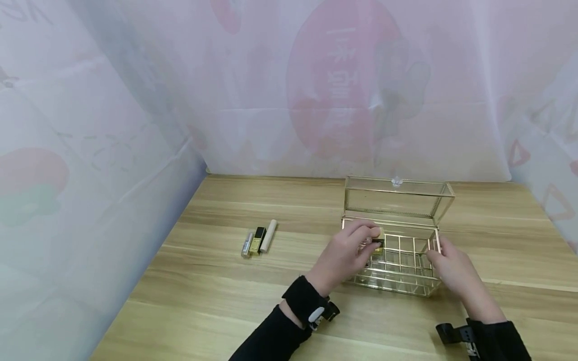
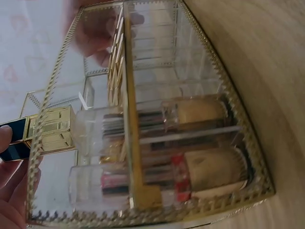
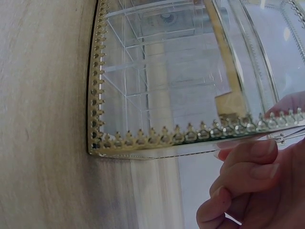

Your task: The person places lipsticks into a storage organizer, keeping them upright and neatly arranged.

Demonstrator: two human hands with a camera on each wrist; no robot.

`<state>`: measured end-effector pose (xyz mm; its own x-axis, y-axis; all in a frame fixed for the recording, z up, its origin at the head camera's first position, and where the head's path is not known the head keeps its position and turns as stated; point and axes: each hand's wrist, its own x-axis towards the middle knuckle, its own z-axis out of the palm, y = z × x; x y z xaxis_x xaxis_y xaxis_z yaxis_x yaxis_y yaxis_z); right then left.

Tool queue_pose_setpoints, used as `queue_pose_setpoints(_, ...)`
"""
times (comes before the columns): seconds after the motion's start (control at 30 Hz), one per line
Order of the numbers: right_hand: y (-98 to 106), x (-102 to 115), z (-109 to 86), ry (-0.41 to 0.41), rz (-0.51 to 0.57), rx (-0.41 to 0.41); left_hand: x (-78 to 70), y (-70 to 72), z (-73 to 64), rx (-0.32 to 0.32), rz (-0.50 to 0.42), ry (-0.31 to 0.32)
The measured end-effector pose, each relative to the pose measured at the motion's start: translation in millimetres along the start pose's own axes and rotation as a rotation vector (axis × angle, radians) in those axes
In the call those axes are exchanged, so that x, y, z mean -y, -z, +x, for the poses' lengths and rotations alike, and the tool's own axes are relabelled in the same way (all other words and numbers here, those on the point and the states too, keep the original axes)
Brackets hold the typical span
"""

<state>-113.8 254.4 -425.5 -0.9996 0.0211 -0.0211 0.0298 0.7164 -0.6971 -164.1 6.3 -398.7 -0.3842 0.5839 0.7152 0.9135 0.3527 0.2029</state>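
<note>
Gold-edged glass lipstick organiser [image 1: 397, 272] sits on the desk [image 1: 180, 301], hinged lid [image 1: 393, 200] up, and you're mid-load w/ a black-and-gold lipstick [image 2: 45, 131]! L hand [image 1: 345, 253] has thumb and fingers pinched tight on its black end, gold end toward the box, just over the slots on the box's L side. R hand [image 1: 458, 268] curls round the box's R end, thumb on one side, fingers on the other, prob. bracing it.

Step in hand looks like slotting this tube. Next move, I'd say: line the gold end up w/ a slot in the wire grid [image 1: 399, 250], lower it straight, then let go; tilt it and it may snag on a wire.

Head cam alone gives you the leftovers on the desk: silvery tube [image 1: 247, 245], second black-and-gold tube [image 1: 258, 240], pale tube [image 1: 269, 236]. L wrist cam adds two clear-and-gold lip tubes [image 2: 214, 171] standing inside, too cluttered to tell from above. R wrist cam shows your bent R fingers [image 3: 245, 174] by the crown-like edging [image 3: 190, 132], hidden from the head cam.
</note>
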Motion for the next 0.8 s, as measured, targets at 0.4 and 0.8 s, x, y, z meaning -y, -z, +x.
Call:
queue_pose_setpoints(0.4,-1,0,-0.8,-0.016,0.006,0.002,-0.3,-18.5,-5.5,0.106,-0.022,0.083)
queue_pose_setpoints(0.8,1,-1,1.0,-0.005,-0.02,0.008,1.1,-23.0,-7.3,0.137,0.001,0.093)
